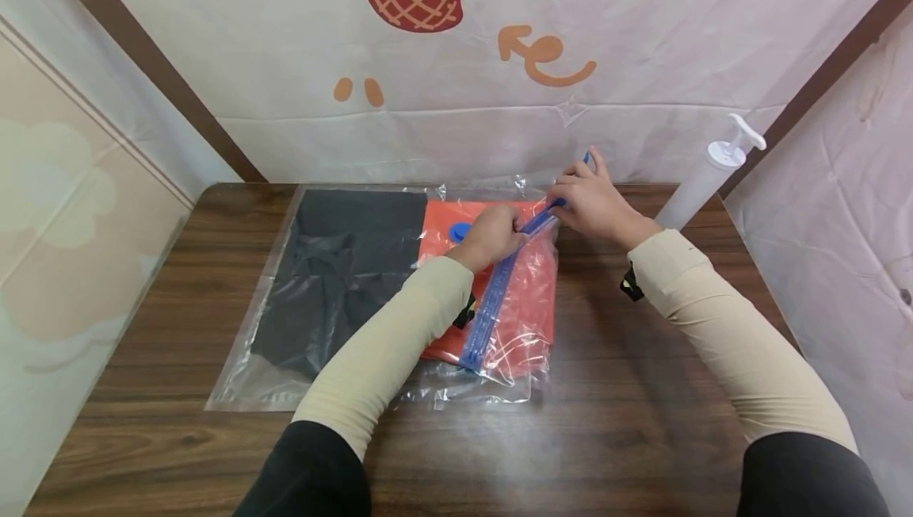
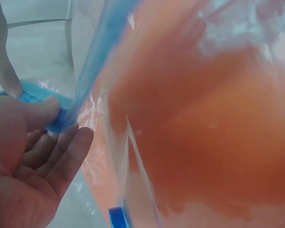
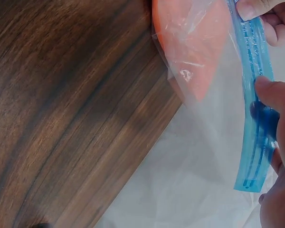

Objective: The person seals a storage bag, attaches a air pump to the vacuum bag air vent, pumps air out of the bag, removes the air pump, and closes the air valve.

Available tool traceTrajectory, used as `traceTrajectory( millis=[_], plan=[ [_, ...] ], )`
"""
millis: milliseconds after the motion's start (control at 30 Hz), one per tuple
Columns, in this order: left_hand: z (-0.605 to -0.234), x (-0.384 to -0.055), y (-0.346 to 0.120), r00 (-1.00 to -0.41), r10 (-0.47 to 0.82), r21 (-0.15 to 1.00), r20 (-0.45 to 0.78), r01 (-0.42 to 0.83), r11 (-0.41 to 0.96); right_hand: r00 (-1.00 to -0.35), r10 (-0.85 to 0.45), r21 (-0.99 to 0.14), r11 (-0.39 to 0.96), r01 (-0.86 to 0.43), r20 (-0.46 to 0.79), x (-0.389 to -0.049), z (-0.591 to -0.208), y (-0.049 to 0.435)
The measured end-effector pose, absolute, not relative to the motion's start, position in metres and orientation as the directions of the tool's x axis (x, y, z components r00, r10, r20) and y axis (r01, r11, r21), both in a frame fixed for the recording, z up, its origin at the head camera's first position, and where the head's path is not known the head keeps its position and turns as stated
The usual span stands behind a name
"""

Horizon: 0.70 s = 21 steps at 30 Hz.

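A clear plastic vacuum storage bag lies on the table with folded black cloth and orange cloth in it. Its blue zip strip runs slantwise over the orange part, the far end lifted. My left hand pinches the strip partway along. Near the far end, my right hand pinches a dark blue slider on the strip between thumb and fingers; the strip's tip sticks out past this hand. A round blue valve shows beside my left hand, partly covered by it.
A white hand pump stands at the back right of the wooden table, behind my right forearm. Printed cloth hangs along the back and both sides.
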<state>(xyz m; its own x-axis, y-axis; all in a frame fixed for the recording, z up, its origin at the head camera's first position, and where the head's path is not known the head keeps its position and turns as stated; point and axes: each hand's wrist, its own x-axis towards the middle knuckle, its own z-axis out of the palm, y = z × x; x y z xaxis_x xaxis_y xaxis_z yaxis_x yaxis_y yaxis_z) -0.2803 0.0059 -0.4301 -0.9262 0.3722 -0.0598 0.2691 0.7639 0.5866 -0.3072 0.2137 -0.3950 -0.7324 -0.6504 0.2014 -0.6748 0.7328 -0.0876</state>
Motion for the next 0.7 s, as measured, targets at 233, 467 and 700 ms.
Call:
traceTrajectory(
  millis=[233,467,700],
  plan=[
    [-0.426,-0.282,0.009,-0.93,0.368,0.666,-0.001,0.274,0.694,-0.692,-0.681,-0.083,0.696,-0.713,0.24,-0.309,-0.397,0.213],
    [-0.425,-0.283,0.015,-0.929,0.371,0.593,0.007,0.302,0.747,-0.678,-0.69,-0.081,0.683,-0.726,0.254,-0.308,-0.397,0.21],
    [-0.427,-0.283,0.018,-0.927,0.374,0.587,0.005,0.306,0.75,-0.675,-0.694,-0.063,0.684,-0.726,0.25,-0.308,-0.397,0.211]
  ],
)
